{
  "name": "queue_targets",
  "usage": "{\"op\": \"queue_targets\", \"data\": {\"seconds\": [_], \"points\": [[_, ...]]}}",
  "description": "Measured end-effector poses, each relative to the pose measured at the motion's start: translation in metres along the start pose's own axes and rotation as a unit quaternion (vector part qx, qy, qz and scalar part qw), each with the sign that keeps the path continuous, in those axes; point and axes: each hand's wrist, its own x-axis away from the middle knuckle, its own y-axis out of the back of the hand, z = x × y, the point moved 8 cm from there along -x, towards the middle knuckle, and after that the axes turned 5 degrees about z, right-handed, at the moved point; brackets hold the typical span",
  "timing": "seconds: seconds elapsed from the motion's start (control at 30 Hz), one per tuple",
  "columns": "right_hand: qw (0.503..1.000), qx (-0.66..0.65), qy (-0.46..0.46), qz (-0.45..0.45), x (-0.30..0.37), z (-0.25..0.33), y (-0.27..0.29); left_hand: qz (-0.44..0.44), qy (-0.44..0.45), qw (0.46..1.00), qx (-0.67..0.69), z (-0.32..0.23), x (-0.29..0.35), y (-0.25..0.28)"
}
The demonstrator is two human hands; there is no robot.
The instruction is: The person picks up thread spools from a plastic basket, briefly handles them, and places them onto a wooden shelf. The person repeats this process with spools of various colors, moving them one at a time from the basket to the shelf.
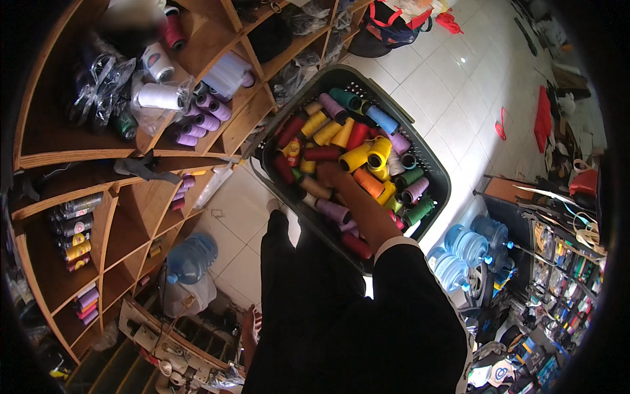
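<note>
A dark green plastic basket with perforated sides is filled with thread spools in many colours. My right hand reaches down among them, next to a dark red spool and a tan spool. Its fingertips are hidden, so a grip cannot be made out. To the right of this hand lie an orange spool and a yellow spool. My left hand hangs low at my left side, away from the basket, its fingers loosely apart and holding nothing.
Wooden shelves on the left hold more spools, including lilac ones. A blue water bottle stands beside them. Several more bottles are at the right, near a cluttered rack. A bag sits beyond the basket.
</note>
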Motion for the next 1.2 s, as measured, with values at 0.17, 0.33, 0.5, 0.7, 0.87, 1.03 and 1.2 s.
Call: {"op": "queue_targets", "data": {"seconds": [0.17,0.33,0.5,0.7,0.87,1.03,1.2], "points": [[0.979,-0.058,-0.056,0.186,-0.002,0.002,-0.005,0.002,-0.004,0.998,0.063,0.016,-0.034,0.022],[0.994,-0.008,-0.076,0.082,-0.017,0.004,-0.028,0.001,0.002,1.0,0.008,0.001,-0.002,0.011],[0.991,0.017,-0.072,0.11,-0.027,0.013,-0.038,0.031,0.017,0.999,0.018,0.026,-0.025,0.007],[0.986,0.042,-0.054,0.153,-0.025,0.011,-0.044,0.009,-0.012,1.0,-0.004,0.009,-0.01,0.011],[0.983,0.06,0.035,0.171,-0.003,0.012,-0.031,0.061,-0.027,0.997,-0.049,0.014,-0.035,0.006],[0.987,-0.004,-0.027,0.161,0.024,0.016,0.036,0.066,-0.041,0.996,0.05,-0.001,-0.066,0.006],[0.988,-0.048,-0.002,0.144,0.041,0.011,0.061,-0.014,-0.101,0.994,0.033,-0.067,-0.018,0.001]]}}
